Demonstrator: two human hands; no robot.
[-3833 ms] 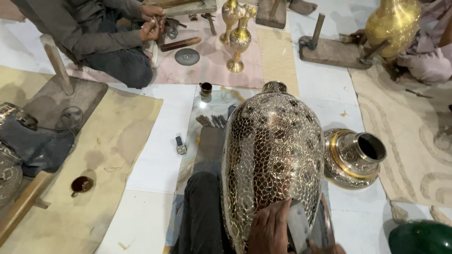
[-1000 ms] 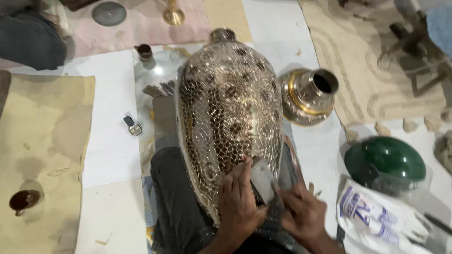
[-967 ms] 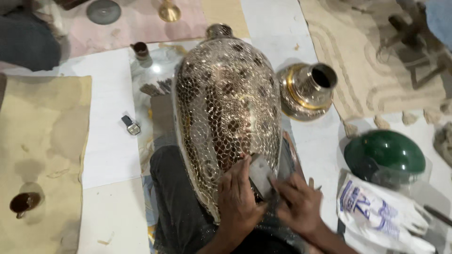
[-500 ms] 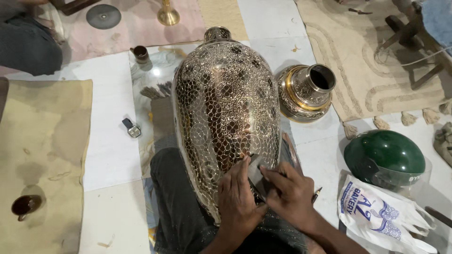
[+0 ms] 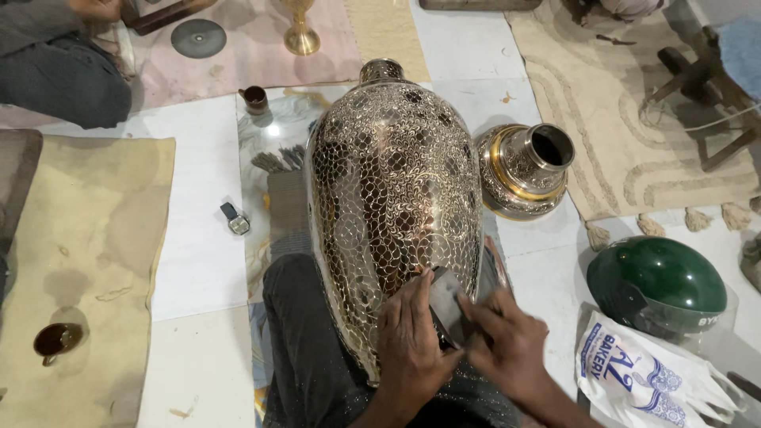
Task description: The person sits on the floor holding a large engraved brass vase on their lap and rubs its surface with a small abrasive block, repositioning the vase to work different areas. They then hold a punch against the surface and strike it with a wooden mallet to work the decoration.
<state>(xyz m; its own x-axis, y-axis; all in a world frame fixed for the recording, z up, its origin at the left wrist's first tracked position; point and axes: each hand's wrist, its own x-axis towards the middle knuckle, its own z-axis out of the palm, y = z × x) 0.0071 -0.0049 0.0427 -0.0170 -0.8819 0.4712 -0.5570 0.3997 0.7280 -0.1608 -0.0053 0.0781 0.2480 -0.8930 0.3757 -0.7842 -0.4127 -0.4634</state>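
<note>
Floor-level metalcraft workshop: engraved brass vases (image 5: 394, 214), mats (image 5: 87, 261), seated co-worker (image 5: 59, 67).

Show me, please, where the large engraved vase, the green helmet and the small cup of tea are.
large engraved vase (image 5: 392, 198): head view, middle of its patterned belly.
green helmet (image 5: 654, 273): head view, top of its shell.
small cup of tea (image 5: 54, 339): head view, its dark liquid.

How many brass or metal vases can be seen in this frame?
3: the large engraved vase lying on the person's lap, the smaller vase on its side just to its right, and a small golden one at the top edge, cut off. Others may lie outside the frame.
</note>
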